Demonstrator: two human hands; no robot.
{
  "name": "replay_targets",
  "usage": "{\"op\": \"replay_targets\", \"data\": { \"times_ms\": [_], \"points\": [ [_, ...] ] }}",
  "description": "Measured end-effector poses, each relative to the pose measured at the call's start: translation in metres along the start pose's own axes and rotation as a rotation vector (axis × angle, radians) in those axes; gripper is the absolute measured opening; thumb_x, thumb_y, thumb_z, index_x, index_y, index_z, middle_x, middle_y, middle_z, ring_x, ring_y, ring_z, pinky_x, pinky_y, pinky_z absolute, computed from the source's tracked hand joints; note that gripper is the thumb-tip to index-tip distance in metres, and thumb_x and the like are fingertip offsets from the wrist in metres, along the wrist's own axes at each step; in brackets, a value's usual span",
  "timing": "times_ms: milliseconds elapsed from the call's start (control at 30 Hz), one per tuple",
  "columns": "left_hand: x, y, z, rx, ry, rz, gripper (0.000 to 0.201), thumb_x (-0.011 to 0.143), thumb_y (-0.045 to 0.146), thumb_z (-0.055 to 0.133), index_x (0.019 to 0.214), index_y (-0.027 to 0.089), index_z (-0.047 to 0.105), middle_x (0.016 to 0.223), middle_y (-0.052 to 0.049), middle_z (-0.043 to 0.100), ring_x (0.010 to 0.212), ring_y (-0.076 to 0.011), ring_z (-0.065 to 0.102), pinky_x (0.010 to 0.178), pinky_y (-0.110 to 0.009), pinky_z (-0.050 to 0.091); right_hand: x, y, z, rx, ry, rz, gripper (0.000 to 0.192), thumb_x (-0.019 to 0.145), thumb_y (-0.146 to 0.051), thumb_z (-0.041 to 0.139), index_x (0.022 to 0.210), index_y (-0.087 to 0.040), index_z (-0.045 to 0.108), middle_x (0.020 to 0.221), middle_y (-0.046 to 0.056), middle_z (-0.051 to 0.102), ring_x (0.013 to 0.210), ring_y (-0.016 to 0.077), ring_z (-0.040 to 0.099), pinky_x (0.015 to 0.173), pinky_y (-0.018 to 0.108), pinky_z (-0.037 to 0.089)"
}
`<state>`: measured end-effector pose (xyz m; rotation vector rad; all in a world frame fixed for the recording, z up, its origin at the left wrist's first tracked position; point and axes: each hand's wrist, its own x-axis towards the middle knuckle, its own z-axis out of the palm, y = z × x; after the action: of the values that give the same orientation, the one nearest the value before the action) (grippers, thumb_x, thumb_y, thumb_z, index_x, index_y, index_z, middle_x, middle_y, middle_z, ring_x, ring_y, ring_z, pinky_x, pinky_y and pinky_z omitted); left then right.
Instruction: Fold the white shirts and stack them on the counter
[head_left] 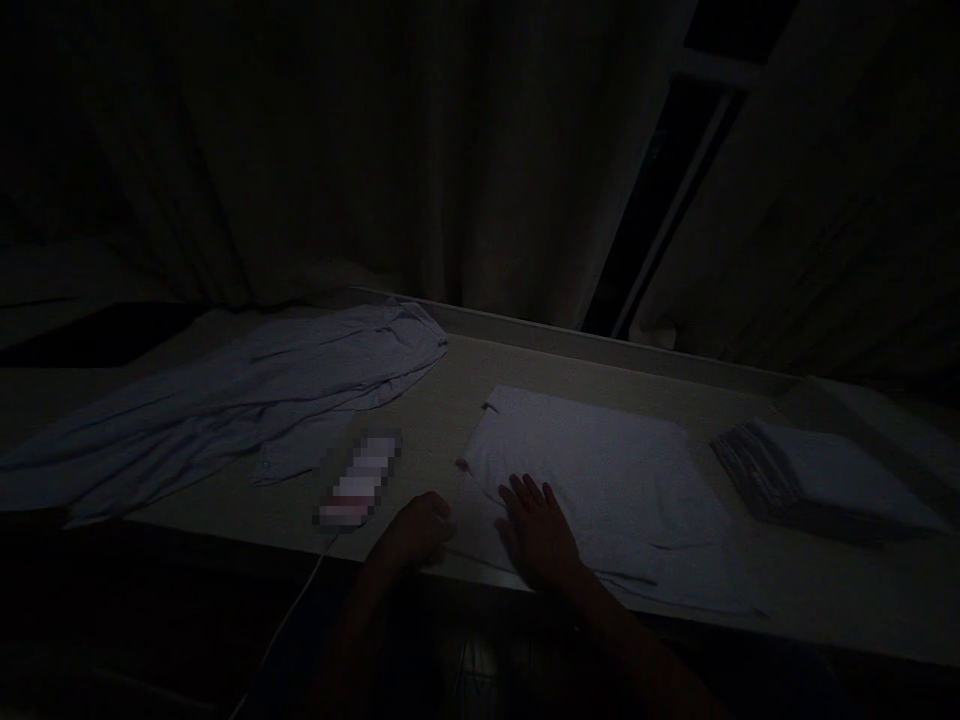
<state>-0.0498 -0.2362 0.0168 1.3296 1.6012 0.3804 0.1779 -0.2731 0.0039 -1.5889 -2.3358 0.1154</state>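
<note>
A white cloth (622, 470) lies spread out on a pale ledge, with small dark bits at its left edge and a fold near the front. My right hand (536, 530) rests flat on its left part, fingers stretched out. At the cloth's front left edge, my left hand (424, 527) is curled closed, seemingly round the edge; the dimness hides most of its fingertips.
To the right stands a stack of folded cloths (832, 475). Long crumpled white fabric (247, 390) stretches along the left. A blurred-out phone-like object (360, 482) with a white cable (289, 610) lies left of my hands. Dark curtains (450, 150) hang behind the ledge (427, 430).
</note>
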Motion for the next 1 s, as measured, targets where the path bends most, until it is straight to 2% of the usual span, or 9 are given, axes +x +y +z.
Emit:
{"op": "replay_targets", "data": {
  "times_ms": [100, 233, 333, 467, 533, 633, 867, 1000],
  "points": [
    [-0.002, 0.0, -0.004, 0.018, -0.029, 0.001, 0.025, 0.073, 0.021, 0.059, 0.097, 0.016, 0.054, 0.065, 0.001, 0.062, 0.047, -0.0125, 0.06, 0.045, -0.021, 0.041, 0.001, -0.001, -0.001, -0.004, 0.006, 0.011, 0.051, 0.098, -0.046, 0.034, 0.143, -0.024, 0.04, 0.152, 0.007, 0.034, 0.143, 0.0272, 0.022, 0.114, 0.055, 0.017],
    [-0.009, 0.004, -0.008, 0.059, -0.084, 0.035, 0.016, 0.069, 0.029, 0.063, 0.076, 0.016, 0.061, 0.059, 0.0, 0.061, 0.05, -0.0145, 0.06, 0.048, -0.023, 0.042, 0.001, -0.001, -0.001, -0.002, -0.006, 0.018, 0.052, 0.098, -0.048, 0.032, 0.143, -0.025, 0.039, 0.153, 0.006, 0.033, 0.143, 0.0266, 0.022, 0.115, 0.054, 0.016],
    [-0.009, 0.008, -0.007, 0.056, -0.032, 0.075, 0.025, 0.07, 0.042, 0.063, 0.069, 0.017, 0.063, 0.059, -0.002, 0.062, 0.055, -0.0162, 0.06, 0.051, -0.025, 0.042, 0.001, -0.001, -0.001, -0.007, -0.006, 0.019, 0.052, 0.098, -0.047, 0.032, 0.144, -0.025, 0.039, 0.153, 0.007, 0.032, 0.143, 0.0269, 0.023, 0.114, 0.054, 0.015],
    [0.0, 0.016, -0.003, 0.121, 0.03, 0.154, 0.046, 0.08, 0.056, 0.049, 0.07, 0.015, 0.067, 0.063, -0.005, 0.065, 0.062, -0.0171, 0.061, 0.055, -0.025, 0.041, 0.0, -0.002, -0.001, -0.018, 0.004, 0.021, 0.05, 0.098, -0.045, 0.032, 0.144, -0.024, 0.039, 0.153, 0.007, 0.032, 0.143, 0.027, 0.021, 0.114, 0.054, 0.015],
    [0.005, 0.018, -0.001, 0.209, 0.089, 0.189, 0.047, 0.083, 0.053, 0.046, 0.068, 0.014, 0.067, 0.068, -0.007, 0.068, 0.067, -0.0177, 0.063, 0.059, -0.025, 0.041, 0.0, -0.002, -0.001, -0.017, -0.003, 0.015, 0.051, 0.098, -0.045, 0.033, 0.144, -0.024, 0.039, 0.153, 0.007, 0.032, 0.143, 0.0271, 0.021, 0.114, 0.054, 0.016],
    [0.009, 0.02, 0.001, 0.282, 0.167, 0.175, 0.035, 0.081, 0.042, 0.05, 0.068, 0.015, 0.067, 0.077, -0.01, 0.07, 0.077, -0.0196, 0.064, 0.065, -0.026, 0.041, 0.001, -0.001, 0.0, -0.018, -0.012, 0.014, 0.051, 0.098, -0.045, 0.033, 0.144, -0.024, 0.039, 0.153, 0.007, 0.033, 0.143, 0.0275, 0.022, 0.114, 0.055, 0.016],
    [0.009, 0.023, 0.002, 0.318, 0.223, 0.143, 0.018, 0.078, 0.03, 0.055, 0.071, 0.018, 0.065, 0.088, -0.011, 0.071, 0.087, -0.0211, 0.065, 0.07, -0.025, 0.041, 0.001, -0.002, -0.003, -0.004, 0.006, 0.014, 0.051, 0.098, -0.047, 0.032, 0.143, -0.025, 0.04, 0.153, 0.006, 0.033, 0.142, 0.0267, 0.024, 0.114, 0.054, 0.016],
    [0.006, 0.023, 0.001, 0.307, 0.224, 0.135, 0.012, 0.075, 0.025, 0.059, 0.084, 0.018, 0.063, 0.09, -0.008, 0.071, 0.083, -0.0175, 0.064, 0.068, -0.023, 0.041, 0.0, -0.002, -0.003, 0.013, 0.026, 0.016, 0.05, 0.098, -0.046, 0.033, 0.142, -0.025, 0.04, 0.152, 0.006, 0.034, 0.142, 0.0266, 0.023, 0.115, 0.053, 0.016]
  ]
}}
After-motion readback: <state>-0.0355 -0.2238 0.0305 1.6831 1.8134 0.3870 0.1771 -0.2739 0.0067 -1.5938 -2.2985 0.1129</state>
